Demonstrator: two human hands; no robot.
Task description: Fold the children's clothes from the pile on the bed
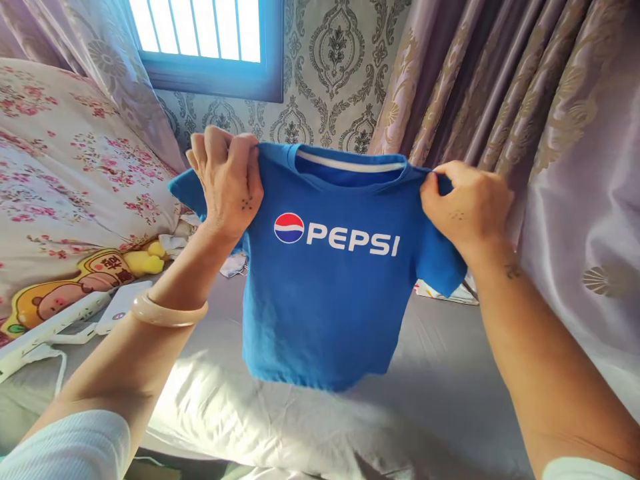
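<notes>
A small blue T-shirt hangs upright in front of me, its front with a round red, white and blue logo and the word PEPSI facing me. My left hand is closed on the shirt's shoulder at the left of the neckline. At the opposite shoulder, my right hand pinches the cloth between thumb and fingers. The white-trimmed neck opening lies between both hands. Both short sleeves droop outward past the hands, and the hem hangs loose above the bed. A pale bangle circles my left wrist.
Below the shirt spreads a grey bed sheet. To the left are a white power strip, a yellow cartoon cushion and floral fabric. Patterned curtains hang at right; a barred window is behind.
</notes>
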